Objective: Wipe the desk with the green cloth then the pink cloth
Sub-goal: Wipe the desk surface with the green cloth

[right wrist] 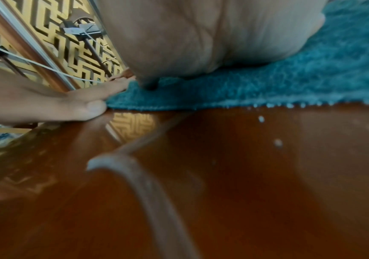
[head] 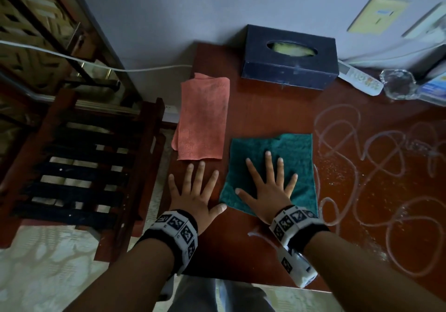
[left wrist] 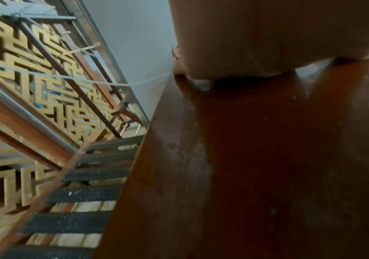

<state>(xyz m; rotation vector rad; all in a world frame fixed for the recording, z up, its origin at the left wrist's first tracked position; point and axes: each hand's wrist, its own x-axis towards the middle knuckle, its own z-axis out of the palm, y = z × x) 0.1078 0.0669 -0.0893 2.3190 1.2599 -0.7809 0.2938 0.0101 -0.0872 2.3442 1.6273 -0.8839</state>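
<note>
The green cloth (head: 292,152) lies flat on the reddish-brown desk (head: 260,109). My right hand (head: 268,186) presses flat on it with fingers spread; in the right wrist view the palm (right wrist: 201,38) sits on the green cloth (right wrist: 289,84). The pink cloth (head: 201,118) lies folded at the desk's left edge, partly overhanging it. My left hand (head: 195,191) rests flat on the bare desk just below the pink cloth, fingers spread, holding nothing. White looping streaks (head: 376,162) and wet specks cover the desk's right half.
A dark blue tissue box (head: 289,58) stands at the back against the wall. A remote (head: 359,78), a glass ashtray (head: 398,83) and papers crowd the back right. A wooden slatted rack (head: 79,167) stands left of the desk. A white cable (head: 72,58) runs along the wall.
</note>
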